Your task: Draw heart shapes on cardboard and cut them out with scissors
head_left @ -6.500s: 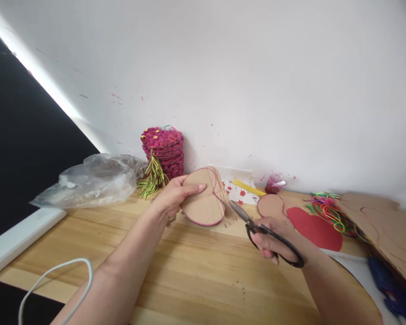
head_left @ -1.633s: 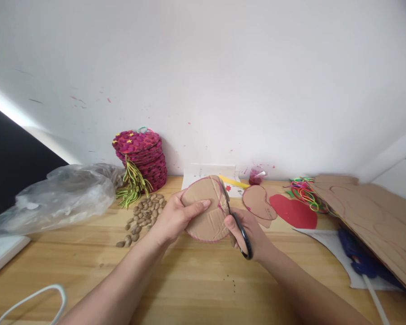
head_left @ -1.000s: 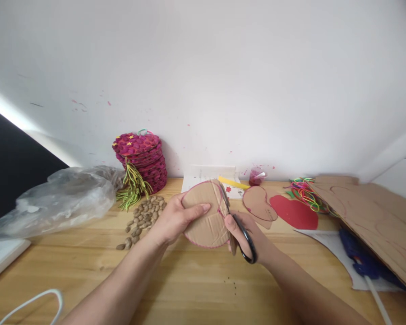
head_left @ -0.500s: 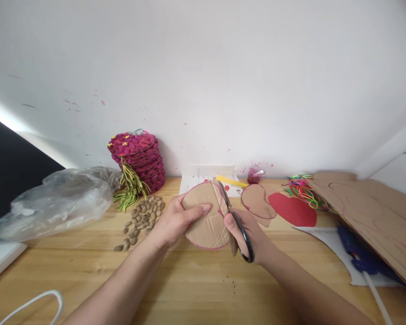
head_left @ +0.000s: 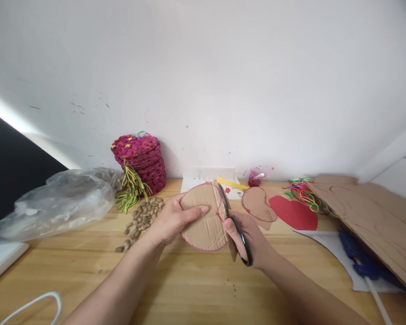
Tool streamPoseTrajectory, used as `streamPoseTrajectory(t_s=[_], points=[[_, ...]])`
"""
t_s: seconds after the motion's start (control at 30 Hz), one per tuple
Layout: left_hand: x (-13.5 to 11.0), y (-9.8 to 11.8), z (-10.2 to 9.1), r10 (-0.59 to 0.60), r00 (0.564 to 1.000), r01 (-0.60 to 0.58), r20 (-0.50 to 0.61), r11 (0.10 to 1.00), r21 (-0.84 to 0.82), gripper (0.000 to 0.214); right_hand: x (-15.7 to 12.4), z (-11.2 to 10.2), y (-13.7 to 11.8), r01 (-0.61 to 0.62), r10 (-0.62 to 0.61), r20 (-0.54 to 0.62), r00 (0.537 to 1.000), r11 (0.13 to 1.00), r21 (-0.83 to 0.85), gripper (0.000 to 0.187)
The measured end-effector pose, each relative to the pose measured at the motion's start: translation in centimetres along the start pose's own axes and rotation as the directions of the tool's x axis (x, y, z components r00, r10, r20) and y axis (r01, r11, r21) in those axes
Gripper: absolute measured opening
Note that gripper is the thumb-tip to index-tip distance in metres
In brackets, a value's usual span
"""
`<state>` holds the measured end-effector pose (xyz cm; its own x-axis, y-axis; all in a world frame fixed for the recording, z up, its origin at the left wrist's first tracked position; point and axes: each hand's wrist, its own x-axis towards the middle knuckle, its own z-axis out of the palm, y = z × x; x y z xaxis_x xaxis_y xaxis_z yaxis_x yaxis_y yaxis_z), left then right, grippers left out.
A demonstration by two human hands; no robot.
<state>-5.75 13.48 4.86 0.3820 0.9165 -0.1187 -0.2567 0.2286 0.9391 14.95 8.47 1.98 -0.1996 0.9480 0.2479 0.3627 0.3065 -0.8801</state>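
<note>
A rounded cardboard piece (head_left: 203, 232) with a pink-red drawn outline is held up over the wooden table. My left hand (head_left: 177, 219) grips its left side, thumb flat on top and fingers hidden beneath. Black-handled scissors (head_left: 244, 243) are in my right hand (head_left: 248, 234), with the thumb through one handle loop. Their blades point away from me along the right edge of the cardboard, where a notch in the drawn line lies. A narrow cardboard strip hangs down beside the scissors. How far the blades are apart I cannot tell.
Left are a clear plastic bag (head_left: 61, 203), a heap of pistachio shells (head_left: 144, 216) and a purple decorated stack (head_left: 140, 164). Behind lie a yellow strip (head_left: 232, 183) and a cup (head_left: 255, 177). To the right are a cardboard heart (head_left: 257, 205), red heart (head_left: 292, 212), colourful cords (head_left: 304, 194) and large cardboard (head_left: 368, 216).
The view has shifted slightly. The scissors and my right hand have moved a little against the cardboard's right edge; both hands keep their hold.
</note>
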Motion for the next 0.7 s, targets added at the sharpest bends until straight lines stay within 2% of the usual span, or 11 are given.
streamPoseTrajectory(t_s=[0.17,0.5,0.63,0.7], points=[[0.2,0.0,-0.1,-0.012,0.999,0.011,-0.038,1.0,-0.028,0.045,0.2,0.1,0.4,-0.002,0.002,0.019,1.0,0.999,0.038,0.061],[0.5,-0.8,0.5,0.045,0.981,-0.065,-0.188,0.993,-0.103,0.054,0.0,0.2,0.7,-0.083,0.084,0.0,0.996,0.992,0.091,0.062],[0.6,-0.2,-0.2,0.056,0.988,-0.061,-0.144,0.998,-0.027,0.052,0.0,0.3,0.8,-0.202,0.186,0.089,0.978,0.953,0.225,0.065],[0.5,0.0,-0.6,0.028,0.995,-0.027,-0.1,1.0,0.015,0.05,0.0,0.2,0.4,-0.2,0.179,0.108,0.978,0.951,0.235,0.065]])
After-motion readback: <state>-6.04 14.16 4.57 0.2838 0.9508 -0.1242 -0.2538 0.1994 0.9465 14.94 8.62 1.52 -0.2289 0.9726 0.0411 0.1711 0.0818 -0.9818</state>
